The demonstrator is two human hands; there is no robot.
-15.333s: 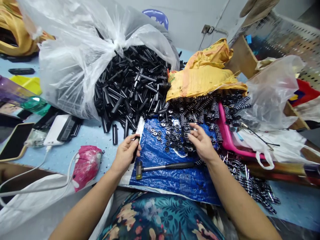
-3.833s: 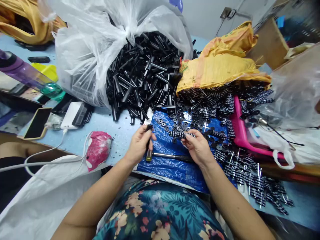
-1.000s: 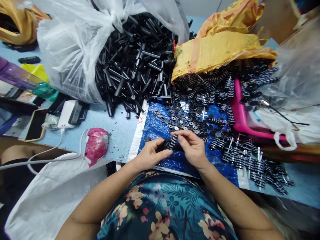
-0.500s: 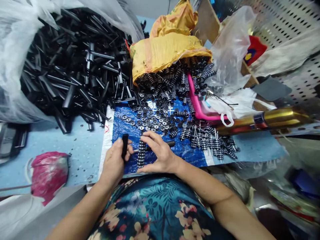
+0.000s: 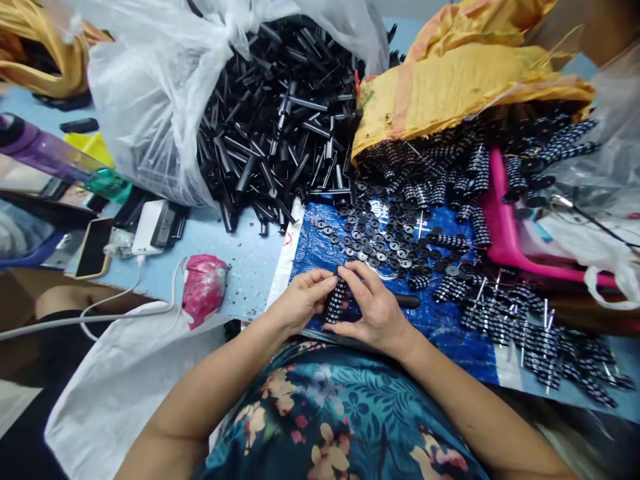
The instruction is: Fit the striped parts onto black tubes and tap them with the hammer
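Between my hands stands a roll of black number wheels (image 5: pixel 337 305) with white digits. My right hand (image 5: pixel 379 308) grips it by its two ends, thumb below and fingers above. My left hand (image 5: pixel 306 299) is closed against the roll's left side, thumb near the upper end. A dark strip along that side looks like the black plastic casing in the left fingers, though they mostly cover it. Just right of my right fingers, a black-handled screwdriver (image 5: pixel 407 301) lies on the blue sheet (image 5: pixel 311 257); its shaft is hidden.
Loose black wheels (image 5: pixel 381 256) lie beyond my hands. Black casings (image 5: pixel 280 133) spill from a white plastic bag (image 5: pixel 155 100). A yellow sack (image 5: pixel 450 93) and a pink tray (image 5: pixel 500 227) hold number rolls; more rolls (image 5: pixel 530 333) lie right. A pink wrapped bundle (image 5: pixel 204 288) sits left.
My left hand has brought the black casing over to the number roll; they were apart before. My right hand keeps its hold. The view has swung to the left.
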